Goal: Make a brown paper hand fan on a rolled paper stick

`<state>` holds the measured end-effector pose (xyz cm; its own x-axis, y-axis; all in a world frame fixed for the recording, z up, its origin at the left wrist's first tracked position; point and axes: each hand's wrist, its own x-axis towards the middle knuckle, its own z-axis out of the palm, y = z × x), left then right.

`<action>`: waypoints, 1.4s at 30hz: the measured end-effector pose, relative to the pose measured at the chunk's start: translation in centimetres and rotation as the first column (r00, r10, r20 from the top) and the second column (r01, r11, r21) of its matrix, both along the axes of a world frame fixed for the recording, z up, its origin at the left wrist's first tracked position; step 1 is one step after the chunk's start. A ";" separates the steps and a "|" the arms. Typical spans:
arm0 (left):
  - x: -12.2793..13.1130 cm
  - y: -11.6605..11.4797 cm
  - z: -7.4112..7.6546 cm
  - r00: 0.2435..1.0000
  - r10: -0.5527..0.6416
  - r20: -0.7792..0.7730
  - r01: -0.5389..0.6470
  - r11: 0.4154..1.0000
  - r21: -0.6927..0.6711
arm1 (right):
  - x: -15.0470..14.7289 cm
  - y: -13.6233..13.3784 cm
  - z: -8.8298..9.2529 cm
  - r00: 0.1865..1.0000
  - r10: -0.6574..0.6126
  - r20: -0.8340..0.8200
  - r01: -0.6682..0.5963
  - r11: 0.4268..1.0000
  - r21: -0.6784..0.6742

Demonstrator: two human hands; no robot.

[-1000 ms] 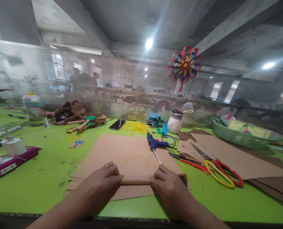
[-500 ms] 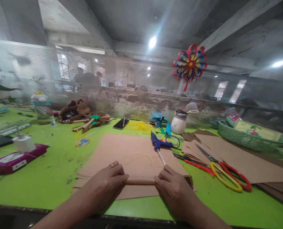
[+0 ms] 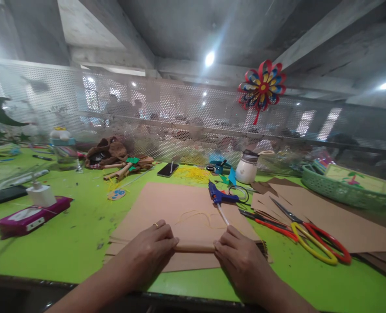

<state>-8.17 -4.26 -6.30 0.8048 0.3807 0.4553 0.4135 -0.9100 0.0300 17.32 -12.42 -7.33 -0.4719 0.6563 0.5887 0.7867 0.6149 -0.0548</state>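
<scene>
A thin roll of brown paper (image 3: pixel 195 248) lies across a stack of brown paper sheets (image 3: pixel 166 204) near the front edge of the green table (image 3: pixel 69 234). My left hand (image 3: pixel 149 252), with a ring on one finger, is curled over the roll's left end. My right hand (image 3: pixel 241 258) is curled over its right end. Only the short middle stretch of the roll shows between them. Just beyond my right hand a blue glue gun (image 3: pixel 219 198) lies on the sheets, with yellow thread (image 3: pixel 196 215) beside it.
Yellow and red scissors (image 3: pixel 313 241) lie on more brown sheets to the right. A green basket (image 3: pixel 345 189) stands at the far right, a white jar (image 3: pixel 246 169) and a phone (image 3: pixel 167 169) at the back, a magenta box (image 3: pixel 33 215) at the left. A mesh screen closes the back.
Both hands stay curled on the roll. The camera has shifted slightly left, so everything sits a little further right in view.
</scene>
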 end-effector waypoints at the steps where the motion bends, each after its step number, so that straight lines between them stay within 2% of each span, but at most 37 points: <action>1: 0.0 0.0 0.0 1.000 0.000 -0.002 0.000 1.000 0.003 | 0.0 0.0 0.0 1.000 0.000 0.002 0.000 1.000 0.004; 12: -0.1 0.0 -0.1 1.000 -0.014 0.003 0.014 1.000 -0.005 | 0.0 0.1 -0.2 1.000 -0.014 0.007 0.014 1.000 0.004; 21: 0.5 -0.1 1.1 0.992 0.009 -0.127 -0.005 1.000 0.030 | 0.1 0.1 0.0 1.000 -0.019 0.017 0.019 1.000 0.010; 25: 1.6 0.2 2.0 0.983 0.053 -0.176 -0.038 0.995 0.087 | 0.0 0.0 0.0 0.999 -0.030 0.018 0.030 1.000 -0.007; 28: 2.8 0.3 3.0 0.977 0.025 -0.212 -0.004 0.995 0.099 | -0.1 0.1 0.1 0.999 -0.036 0.013 0.036 0.999 0.003; 31: 4.2 0.1 3.9 0.971 -0.005 -0.240 0.020 0.998 0.061 | -0.1 0.1 0.0 0.999 -0.033 0.004 0.033 0.999 0.018; 35: 6.0 -0.2 4.7 0.951 -0.054 -0.304 0.034 0.997 -0.070 | 0.1 0.1 -0.1 0.999 -0.033 0.025 0.032 0.999 0.004; 42: 6.6 0.1 4.3 0.960 -0.059 -0.272 0.035 0.995 -0.094 | 0.0 0.2 -0.2 0.998 -0.041 0.042 0.040 0.999 0.009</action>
<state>-1.61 -4.16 -1.95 0.9120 0.3681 0.1810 0.3740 -0.9274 0.0018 17.36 -12.25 -7.54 -0.4696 0.6710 0.5738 0.8126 0.5826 -0.0162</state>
